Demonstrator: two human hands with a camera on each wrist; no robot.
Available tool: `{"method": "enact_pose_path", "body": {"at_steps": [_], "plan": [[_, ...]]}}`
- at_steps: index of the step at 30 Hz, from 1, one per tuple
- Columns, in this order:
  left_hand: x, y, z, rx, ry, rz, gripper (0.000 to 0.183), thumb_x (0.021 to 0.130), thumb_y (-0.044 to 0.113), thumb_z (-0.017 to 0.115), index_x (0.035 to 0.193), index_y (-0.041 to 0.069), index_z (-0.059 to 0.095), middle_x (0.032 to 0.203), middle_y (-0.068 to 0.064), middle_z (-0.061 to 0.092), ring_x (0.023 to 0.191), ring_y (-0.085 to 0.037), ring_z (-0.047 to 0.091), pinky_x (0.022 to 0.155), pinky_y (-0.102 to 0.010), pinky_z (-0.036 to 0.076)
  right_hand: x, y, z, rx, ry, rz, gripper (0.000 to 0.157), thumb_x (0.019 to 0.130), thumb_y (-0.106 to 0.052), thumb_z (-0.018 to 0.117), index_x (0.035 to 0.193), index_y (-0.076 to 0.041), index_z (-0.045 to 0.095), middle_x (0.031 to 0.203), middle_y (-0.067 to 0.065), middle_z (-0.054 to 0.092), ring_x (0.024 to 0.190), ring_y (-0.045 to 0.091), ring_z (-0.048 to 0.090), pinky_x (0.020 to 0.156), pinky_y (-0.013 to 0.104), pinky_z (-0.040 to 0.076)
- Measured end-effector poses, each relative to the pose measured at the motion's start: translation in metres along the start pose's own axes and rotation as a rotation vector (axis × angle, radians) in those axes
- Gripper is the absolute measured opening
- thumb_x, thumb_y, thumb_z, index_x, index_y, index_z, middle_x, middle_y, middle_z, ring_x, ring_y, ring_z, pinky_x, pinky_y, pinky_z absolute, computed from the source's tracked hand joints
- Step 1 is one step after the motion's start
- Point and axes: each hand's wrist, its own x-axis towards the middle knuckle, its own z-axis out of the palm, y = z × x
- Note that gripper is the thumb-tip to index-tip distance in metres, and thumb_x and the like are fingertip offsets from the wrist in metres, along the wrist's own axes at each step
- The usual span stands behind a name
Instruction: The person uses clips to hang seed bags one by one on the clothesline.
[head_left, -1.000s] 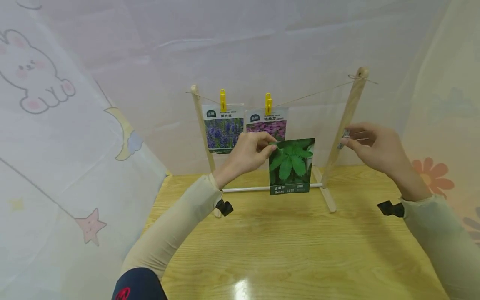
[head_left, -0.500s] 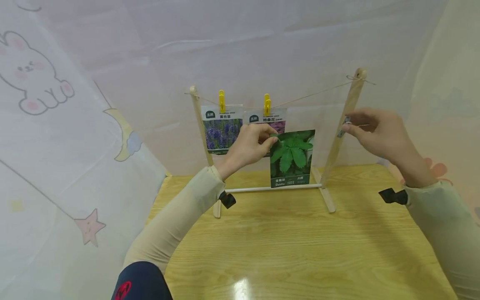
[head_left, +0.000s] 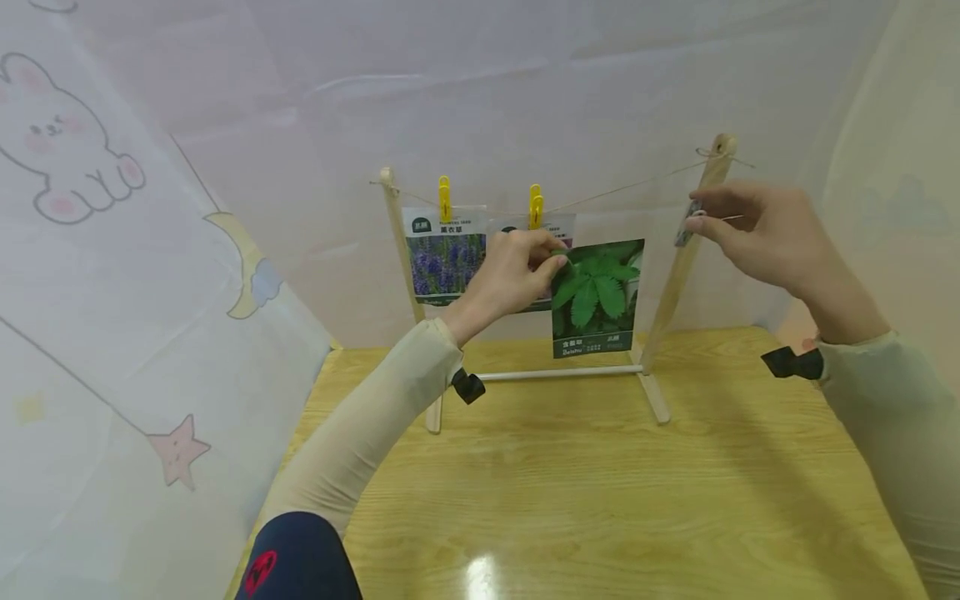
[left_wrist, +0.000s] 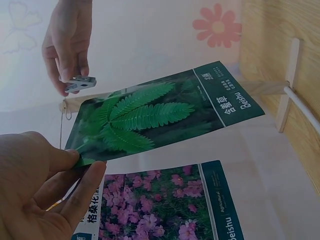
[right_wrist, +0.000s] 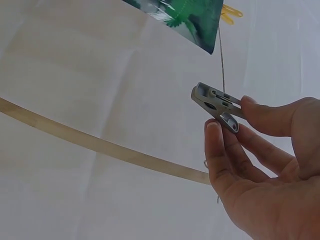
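Observation:
My left hand [head_left: 517,271] pinches a green seed packet [head_left: 597,298] with a leaf picture by its upper left corner, in front of the rack. In the left wrist view, thumb and fingers grip the same packet [left_wrist: 150,117] at its edge. My right hand [head_left: 765,237] holds a grey clothespin [head_left: 687,223] between thumb and fingertips, close to the right post. The right wrist view shows this clothespin [right_wrist: 217,106] with its handles between thumb and fingers. Behind the left hand hangs a pink flower packet [left_wrist: 155,205], partly hidden, and left of it a lavender packet [head_left: 447,265].
A wooden rack with a right post [head_left: 678,267] and left post [head_left: 397,233] carries a thin string [head_left: 630,185]. Yellow clothespins [head_left: 445,200] clip the two hanging packets to it. A white rod [head_left: 555,374] joins the feet above the wooden table [head_left: 570,483].
The left hand has raised the green packet and moved it slightly right, towards the string. The right hand has risen along the right post with the clothespin.

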Motion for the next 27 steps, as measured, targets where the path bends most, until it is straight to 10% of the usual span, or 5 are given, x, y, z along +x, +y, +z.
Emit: {"method": "enact_pose_path", "body": {"at_steps": [4,20,27], "plan": [[0.004,0.003,-0.001,0.0,-0.007,-0.046,0.024,0.109,0.018,0.065,0.128,0.006,0.075,0.106,-0.01,0.082,0.08,-0.011,0.077,0.073,-0.024,0.062,0.004,-0.005,-0.006,0.008,0.017,-0.007,0.05,0.106,-0.041,0.068,0.147,-0.013,0.066,0.124,-0.003,0.07,0.087,-0.02,0.054,0.071,0.01,0.044],[0.017,0.013,0.004,-0.024,0.036,-0.047,0.025,0.109,0.018,0.064,0.13,0.008,0.075,0.107,-0.007,0.081,0.084,-0.01,0.075,0.077,-0.023,0.061,0.019,-0.025,-0.02,-0.024,0.045,-0.115,0.043,0.11,-0.029,0.062,0.146,-0.006,0.066,0.151,0.026,0.059,0.088,-0.023,0.047,0.072,0.011,0.038],[0.025,0.019,0.014,-0.056,0.044,-0.07,0.027,0.11,0.018,0.062,0.132,0.007,0.073,0.103,-0.006,0.081,0.075,-0.01,0.071,0.067,-0.024,0.056,0.028,-0.025,-0.023,-0.04,0.048,-0.093,0.044,0.109,-0.036,0.062,0.145,-0.009,0.067,0.115,-0.013,0.071,0.088,-0.015,0.051,0.076,0.019,0.039]]}}
